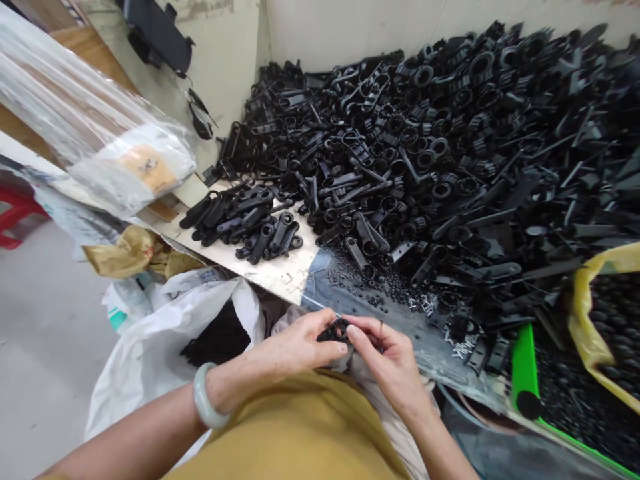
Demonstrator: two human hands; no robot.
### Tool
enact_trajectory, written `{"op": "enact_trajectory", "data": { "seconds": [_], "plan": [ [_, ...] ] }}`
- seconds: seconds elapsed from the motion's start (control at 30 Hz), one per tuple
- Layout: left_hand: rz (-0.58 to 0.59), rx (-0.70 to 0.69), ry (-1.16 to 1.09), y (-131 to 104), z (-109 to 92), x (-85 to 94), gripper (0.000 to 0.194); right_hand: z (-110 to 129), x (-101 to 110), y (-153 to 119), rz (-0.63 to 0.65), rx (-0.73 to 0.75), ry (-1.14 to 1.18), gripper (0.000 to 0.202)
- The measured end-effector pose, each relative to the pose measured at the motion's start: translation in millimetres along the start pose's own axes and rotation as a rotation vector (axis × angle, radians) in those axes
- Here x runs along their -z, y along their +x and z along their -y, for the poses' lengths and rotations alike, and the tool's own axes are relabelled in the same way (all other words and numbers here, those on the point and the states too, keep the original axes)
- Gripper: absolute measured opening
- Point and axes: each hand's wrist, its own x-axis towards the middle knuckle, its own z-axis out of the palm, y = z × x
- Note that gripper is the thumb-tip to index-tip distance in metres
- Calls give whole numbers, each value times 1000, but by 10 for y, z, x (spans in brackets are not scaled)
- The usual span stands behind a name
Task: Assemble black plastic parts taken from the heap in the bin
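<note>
Just off the table's front edge, a small black plastic part [334, 331] with openings in it sits between my two hands. My left hand [300, 343] grips it from the left, thumb below and fingers above. From the right, my right hand [383, 353] pinches its edge with thumb and index finger. The fingers cover much of the part, so its full shape is hidden. Beyond my hands, tiny black pieces [370, 283] and short silver pins [425, 303] lie scattered on the table.
A large heap of black plastic parts [400, 147] covers the back and right. Elongated black pieces [240, 217] are grouped at left. A white sack [145, 373] with black contents stands below. At right are a green-edged tray [525, 370] and a yellow-rimmed bag [590, 333].
</note>
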Motion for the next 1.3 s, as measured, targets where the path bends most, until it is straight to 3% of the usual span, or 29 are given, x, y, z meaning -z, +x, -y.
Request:
{"op": "enact_trajectory", "data": {
  "seconds": [0.23, 0.43, 0.57, 0.9, 1.1, 1.23, 1.3],
  "plan": [
    [113, -24, 35, -112, -73, 111, 24, 105, 89, -71, 133, 170, -213, 21],
    [139, -86, 161, -11, -114, 91, 28, 213, 272, 146, 251, 254, -335, 24],
    [160, -52, 144, 36, -140, 63, 28, 199, 260, 249, 368, 317, -338, 23],
    [155, 112, -95, -16, -58, 29, 24, 108, 45, 196, 200, 506, -371, 20],
    [48, -63, 35, -69, -126, 36, 19, 107, 69, 110, 116, 488, -332, 20],
    [-280, -93, 399, 22, -236, 127, 4, 66, 319, 141, -106, 407, -327, 22],
    [-412, -121, 550, 155, -275, 138, 7, 22, 450, 182, -208, 386, -390, 18]
  ]
}}
